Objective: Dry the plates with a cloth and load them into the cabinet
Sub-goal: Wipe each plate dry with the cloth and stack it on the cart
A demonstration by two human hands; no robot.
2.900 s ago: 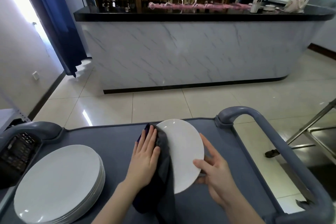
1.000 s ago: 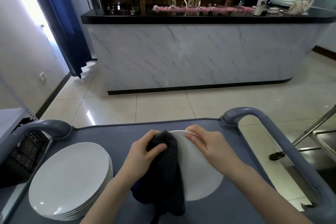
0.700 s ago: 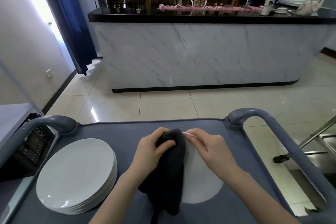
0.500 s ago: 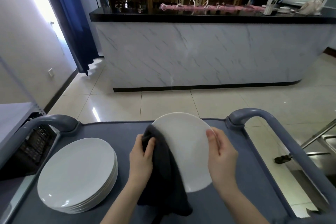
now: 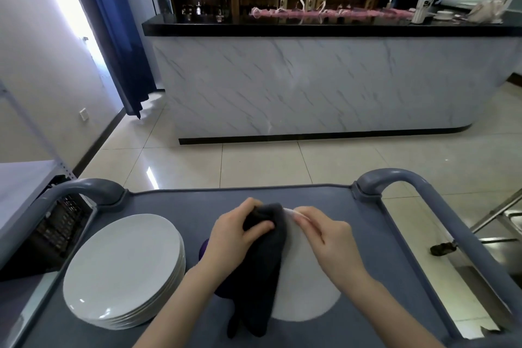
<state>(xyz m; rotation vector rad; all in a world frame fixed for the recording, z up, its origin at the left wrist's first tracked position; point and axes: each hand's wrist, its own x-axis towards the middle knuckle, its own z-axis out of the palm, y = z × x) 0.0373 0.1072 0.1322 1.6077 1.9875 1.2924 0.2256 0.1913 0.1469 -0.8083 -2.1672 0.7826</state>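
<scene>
On the middle of the grey cart, 1 white plate is held between the person's 2 hands, its near part low over the cart's tray and its far rim raised toward the cart's far edge; whether the near edge touches the tray cannot be told. The left hand has its fingers curled round a bunched dark cloth, gripping it against the plate's left side, and the cloth hangs down over that side toward the cart's near edge. The right hand pinches the plate's far rim, fingers on top, just beside the left hand, the 2 nearly touching at the rim. On the cart's left side, apart from the held plate, a stack of white plates lies flat on the tray. Beyond the cart's far edge, across tiled floor, stands a marble-fronted counter with a black top, and a blue curtain hangs beyond the cart's far left corner.
</scene>
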